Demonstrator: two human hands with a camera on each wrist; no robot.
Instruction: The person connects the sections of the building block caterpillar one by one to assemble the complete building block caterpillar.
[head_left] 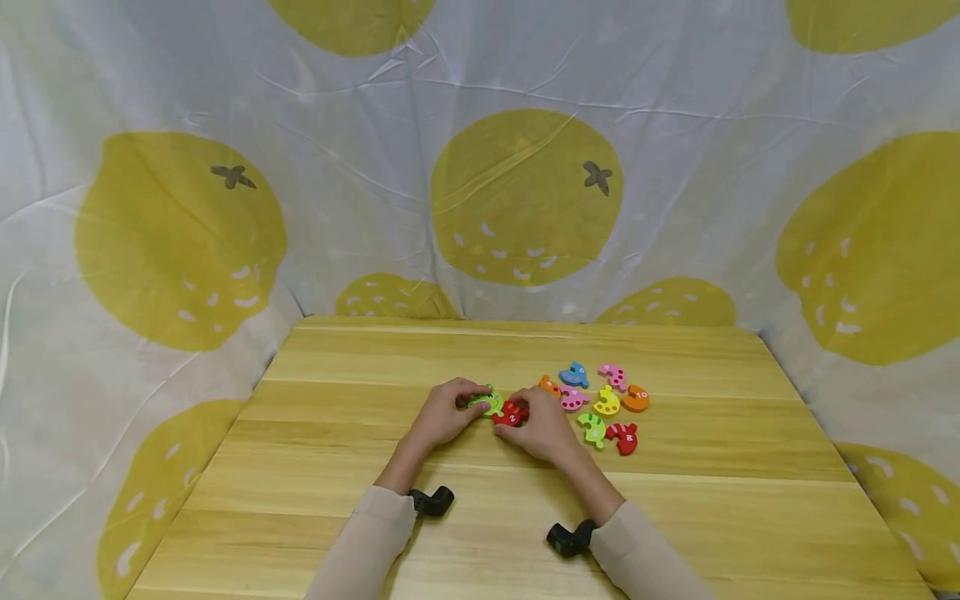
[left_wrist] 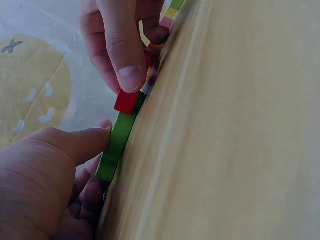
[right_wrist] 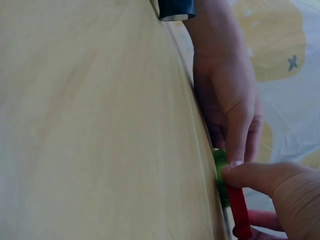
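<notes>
My left hand (head_left: 444, 414) pinches a green puzzle piece (head_left: 491, 403) between thumb and fingers. Right beside it, a red puzzle piece (head_left: 510, 414) marked with a 2 is gripped by my right hand (head_left: 546, 423). In the left wrist view the red piece (left_wrist: 126, 101) meets the end of the green piece (left_wrist: 117, 137), low at the tabletop. The right wrist view shows the red piece (right_wrist: 239, 207) under the right thumb, against the green piece (right_wrist: 220, 160). Whether their edges interlock cannot be told.
Several loose puzzle pieces lie right of the hands: blue (head_left: 574, 375), pink (head_left: 612, 377), yellow (head_left: 607, 402), orange (head_left: 636, 398), green (head_left: 592, 430) and red (head_left: 623, 437). A lemon-print curtain (head_left: 360, 200) hangs behind the wooden table (head_left: 300, 500).
</notes>
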